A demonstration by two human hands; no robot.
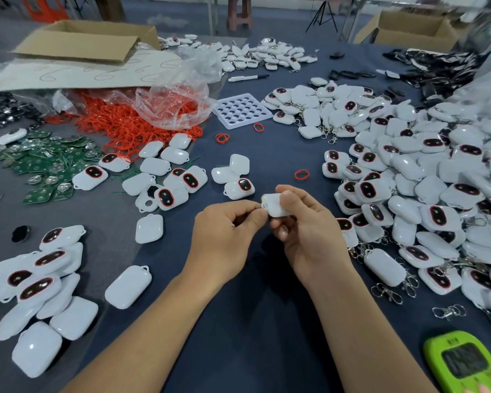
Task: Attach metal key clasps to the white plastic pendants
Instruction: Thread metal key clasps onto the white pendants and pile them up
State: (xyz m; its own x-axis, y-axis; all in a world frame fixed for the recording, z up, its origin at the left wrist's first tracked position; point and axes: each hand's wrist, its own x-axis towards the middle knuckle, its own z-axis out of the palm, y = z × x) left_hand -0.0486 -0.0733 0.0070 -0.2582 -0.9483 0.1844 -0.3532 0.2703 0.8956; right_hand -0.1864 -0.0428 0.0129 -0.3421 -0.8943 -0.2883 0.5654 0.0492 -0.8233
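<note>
Blue table (267, 321): right hand (309, 236) grips pendant (277, 205); left hand (224, 234) pinches, perhaps, clasp (260, 206).

Bare forearms (159, 321), left hand (224, 234), right hand (309, 236).

Hands: 2, left hand (227, 231) and right hand (304, 231)
Held pendant (277, 207), in right fingers: 1
Held clasp (260, 206), pinched by left fingers, mostly hidden: 1
White pendants (408, 171) on surface: too many to count
Loose red rings (222, 138) outside the pile: 3
Loose clasps (387, 292), lower right: 2 clearly separate
Cardboard boxes (82, 38): 2
White tray (240, 112): 1
Marker pen (248, 78): 1
Green timer (462, 361): 1
Circuit boards (40, 163): heap, uncounted
</note>
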